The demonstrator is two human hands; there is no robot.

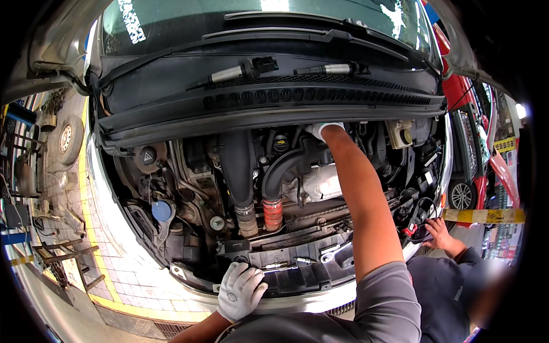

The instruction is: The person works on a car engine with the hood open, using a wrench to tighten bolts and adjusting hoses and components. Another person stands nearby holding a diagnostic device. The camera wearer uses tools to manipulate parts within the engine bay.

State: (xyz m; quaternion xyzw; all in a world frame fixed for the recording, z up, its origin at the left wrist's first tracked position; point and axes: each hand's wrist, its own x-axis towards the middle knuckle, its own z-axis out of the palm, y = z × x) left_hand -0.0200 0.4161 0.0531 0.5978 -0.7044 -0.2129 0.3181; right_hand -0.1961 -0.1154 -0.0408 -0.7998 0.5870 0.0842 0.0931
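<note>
My left hand (239, 290), in a white glove, rests on the front edge of the engine bay (314, 287), fingers slightly bent and apart, holding nothing visible. My right arm reaches across the engine to the rear, where my gloved right hand (323, 129) is partly under the black cowl (269, 108); its fingers are hidden. Near it are a curved black intake hose (280, 171) and a yellow-marked cap (280, 144). Several tools (274, 266) lie along the front panel. Two silver-and-black cylindrical parts (226, 74) lie on the cowl below the windshield.
A co-worker (434, 291) in dark clothing leans at the right, a bare hand (439, 231) at the bay's corner by black cables (420, 220). A red car (463, 97) and a yellow-striped bar (480, 215) are beyond. A loose wheel (70, 140) and metal racks (63, 251) stand left.
</note>
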